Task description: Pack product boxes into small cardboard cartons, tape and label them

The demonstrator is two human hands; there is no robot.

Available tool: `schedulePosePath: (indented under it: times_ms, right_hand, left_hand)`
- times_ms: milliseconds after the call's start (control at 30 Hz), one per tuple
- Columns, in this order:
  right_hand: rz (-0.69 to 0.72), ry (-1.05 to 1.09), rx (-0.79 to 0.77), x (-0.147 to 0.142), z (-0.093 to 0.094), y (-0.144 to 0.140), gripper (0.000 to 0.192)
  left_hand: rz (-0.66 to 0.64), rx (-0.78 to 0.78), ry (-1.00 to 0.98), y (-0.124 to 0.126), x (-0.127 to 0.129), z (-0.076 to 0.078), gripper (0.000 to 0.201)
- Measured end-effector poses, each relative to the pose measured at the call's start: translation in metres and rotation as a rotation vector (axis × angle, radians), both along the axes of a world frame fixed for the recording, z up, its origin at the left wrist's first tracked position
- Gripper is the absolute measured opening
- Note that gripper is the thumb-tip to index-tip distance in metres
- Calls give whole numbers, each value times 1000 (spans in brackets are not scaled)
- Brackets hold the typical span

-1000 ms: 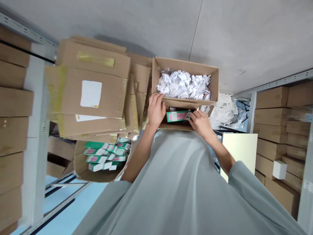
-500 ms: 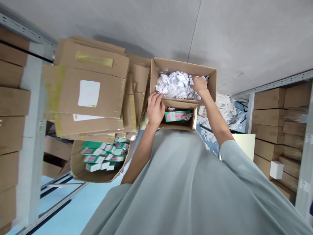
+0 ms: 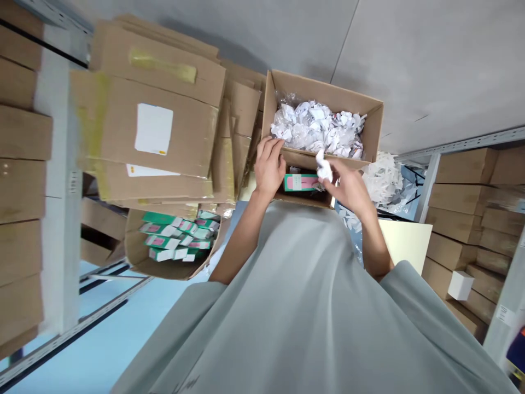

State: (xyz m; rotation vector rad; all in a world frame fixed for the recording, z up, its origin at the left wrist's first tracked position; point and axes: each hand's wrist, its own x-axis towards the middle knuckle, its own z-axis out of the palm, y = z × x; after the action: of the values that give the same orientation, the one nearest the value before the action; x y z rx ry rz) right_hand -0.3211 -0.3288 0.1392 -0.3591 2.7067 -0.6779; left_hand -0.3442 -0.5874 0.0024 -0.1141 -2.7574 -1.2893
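My right hand [image 3: 349, 185] pinches a crumpled piece of white paper [image 3: 324, 167] above a small open cardboard box [image 3: 301, 200]. Inside that box lies a green and pink carton [image 3: 301, 183], with some crumpled paper at its right end, partly hidden by my hand. My left hand [image 3: 269, 167] is closed over the small box's upper left edge, its fingertips touching the large box's near rim. That large cardboard box [image 3: 328, 87] stands just beyond and holds a heap of crumpled white paper [image 3: 315, 125].
To the left, flattened cardboard boxes [image 3: 188, 115] are stacked above an open box [image 3: 137, 254] of green and pink cartons. White paper scraps [image 3: 383, 180] lie to the right. Shelves with brown boxes [image 3: 455, 197] line both sides; a grey wall [image 3: 410, 54] stands ahead.
My right hand has come out of the large box's paper heap toward me, bringing a crumpled piece over the small box. My left hand keeps its place. The whole view has shifted slightly.
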Motion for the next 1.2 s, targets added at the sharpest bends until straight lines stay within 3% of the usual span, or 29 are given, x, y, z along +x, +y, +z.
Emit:
schedulePosePath:
  times_ms: [133, 233, 333, 467, 600, 767, 900, 1067, 1200]
  right_hand:
    - [41, -100, 84, 26, -25, -30, 40]
    - [18, -113, 167, 30, -35, -40, 50]
    - [-83, -50, 159, 39, -33, -31, 54]
    - [-297, 24, 153, 64, -35, -6, 38]
    - [-441, -45, 253, 88, -50, 1, 33]
    - [-481, -95, 307, 106, -61, -12, 13]
    - [-526, -89, 328, 127, -64, -17, 17]
    - [-638, -96, 277, 196, -63, -18, 16]
    - [-816, -64, 262, 279, -58, -12, 16]
  left_hand:
    - [11, -25, -4, 2, 1, -1, 51]
    - [5, -40, 5, 1, 0, 1, 51]
    - [14, -51, 44, -8, 4, 11, 50]
    - [53, -66, 75, -24, 25, 31, 54]
    - [84, -131, -83, -31, 58, 34, 59]
    - [102, -221, -246, -34, 87, 19, 17]
    - [81, -288, -281, -43, 97, 21, 9]
    - [-69, -311, -279, -42, 119, 35, 13]
    - [-258, -266, -265, -14, 150, 39, 13]
